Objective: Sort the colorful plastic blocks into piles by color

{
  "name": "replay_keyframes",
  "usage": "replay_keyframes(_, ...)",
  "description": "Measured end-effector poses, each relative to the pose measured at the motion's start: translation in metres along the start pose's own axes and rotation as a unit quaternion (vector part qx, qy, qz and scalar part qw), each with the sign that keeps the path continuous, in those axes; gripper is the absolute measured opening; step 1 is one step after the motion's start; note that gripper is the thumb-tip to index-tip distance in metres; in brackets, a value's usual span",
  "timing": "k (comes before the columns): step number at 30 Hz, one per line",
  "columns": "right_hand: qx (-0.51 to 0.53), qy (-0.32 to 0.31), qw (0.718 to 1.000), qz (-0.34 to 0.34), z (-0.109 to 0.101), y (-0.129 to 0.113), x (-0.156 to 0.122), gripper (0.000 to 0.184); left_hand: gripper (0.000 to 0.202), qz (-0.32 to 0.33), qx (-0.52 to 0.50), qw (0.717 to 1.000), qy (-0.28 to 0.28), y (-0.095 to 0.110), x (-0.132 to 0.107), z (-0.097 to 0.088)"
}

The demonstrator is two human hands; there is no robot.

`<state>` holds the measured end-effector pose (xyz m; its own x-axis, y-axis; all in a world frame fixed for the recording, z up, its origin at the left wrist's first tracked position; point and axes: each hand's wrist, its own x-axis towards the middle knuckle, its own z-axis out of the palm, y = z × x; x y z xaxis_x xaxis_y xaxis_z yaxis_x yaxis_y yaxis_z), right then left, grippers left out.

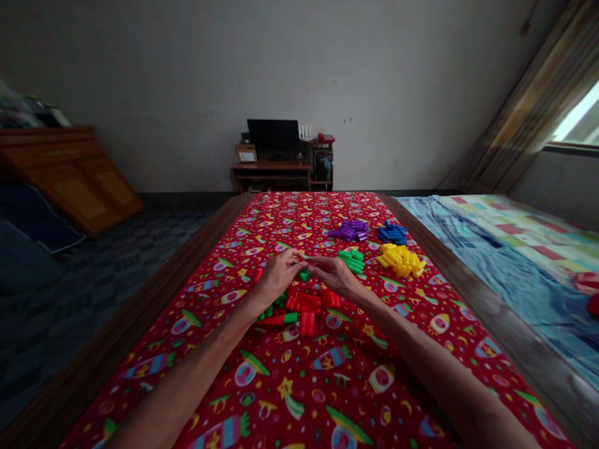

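Observation:
My left hand [279, 269] and my right hand [331, 272] meet above the cloth, fingertips closed in a pinch against each other. What they pinch is mostly hidden by the fingers. A green plastic piece [304, 274] shows just under the fingertips; whether it is held or lies on the cloth I cannot tell. Beneath the hands is a mixed pile of tube-shaped red plastic pieces [307, 304] and green ones, partly covered by my left hand and wrist. A sorted group of green pieces [354, 262] lies right beside my right hand.
Farther right are piles of yellow pieces [402, 260], blue pieces [392, 233] and purple pieces [350, 230]. A red patterned cloth [299, 380] covers the table, with its dark wooden edge [182, 259] showing. Beyond stands a desk with a monitor [274, 138]; a bed [505, 249] is at right.

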<state>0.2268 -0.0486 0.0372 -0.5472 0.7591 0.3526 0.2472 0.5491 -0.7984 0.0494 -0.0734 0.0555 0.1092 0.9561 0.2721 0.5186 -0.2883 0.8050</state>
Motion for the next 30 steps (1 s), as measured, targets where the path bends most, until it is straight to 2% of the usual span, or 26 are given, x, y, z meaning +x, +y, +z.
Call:
replay_keyframes(4, -0.044, -0.008, 0.999, 0.02, -0.009, 0.002, 0.002, 0.026, 0.027, 0.014, 0.03, 0.999, -0.013, 0.005, -0.002, 0.001)
replay_keyframes(7, -0.132, 0.06, 0.989, 0.019, -0.028, 0.013, 0.005, 0.021, 0.025, 0.035, 0.139, 0.989, -0.033, 0.005, -0.001, -0.013)
replay_keyframes(10, -0.245, 0.171, 0.954, 0.006, -0.053, 0.035, 0.006, 0.024, 0.026, 0.013, 0.248, 0.961, -0.119, 0.0, -0.002, -0.041)
replay_keyframes(12, -0.307, 0.205, 0.929, 0.0, -0.068, 0.05, 0.005, 0.025, 0.029, -0.011, 0.288, 0.941, -0.18, -0.005, -0.006, -0.06)
replay_keyframes(14, -0.352, 0.198, 0.915, 0.001, -0.077, 0.063, 0.002, 0.025, 0.033, -0.026, 0.314, 0.925, -0.211, -0.008, -0.01, -0.071)
replay_keyframes(16, -0.377, 0.159, 0.913, 0.0, -0.08, 0.07, -0.001, 0.025, 0.042, -0.039, 0.333, 0.912, -0.235, -0.007, -0.014, -0.073)
replay_keyframes(19, -0.388, 0.113, 0.914, -0.025, -0.078, 0.07, -0.003, 0.025, 0.051, -0.047, 0.353, 0.897, -0.262, -0.003, -0.018, -0.062)
replay_keyframes(22, -0.374, 0.133, 0.916, -0.064, -0.076, 0.064, -0.001, 0.026, 0.04, -0.03, 0.365, 0.891, -0.269, -0.004, -0.019, -0.05)
replay_keyframes(25, -0.348, 0.148, 0.923, -0.075, -0.074, 0.052, 0.002, 0.027, 0.03, -0.003, 0.357, 0.896, -0.262, -0.013, -0.017, -0.048)
replay_keyframes(27, -0.319, 0.127, 0.937, -0.065, -0.066, 0.04, 0.003, 0.026, 0.029, 0.014, 0.342, 0.909, -0.236, -0.019, -0.013, -0.05)
replay_keyframes(30, -0.232, 0.083, 0.968, -0.046, -0.044, 0.019, 0.003, 0.024, 0.028, 0.042, 0.304, 0.935, -0.18, -0.022, -0.007, -0.052)
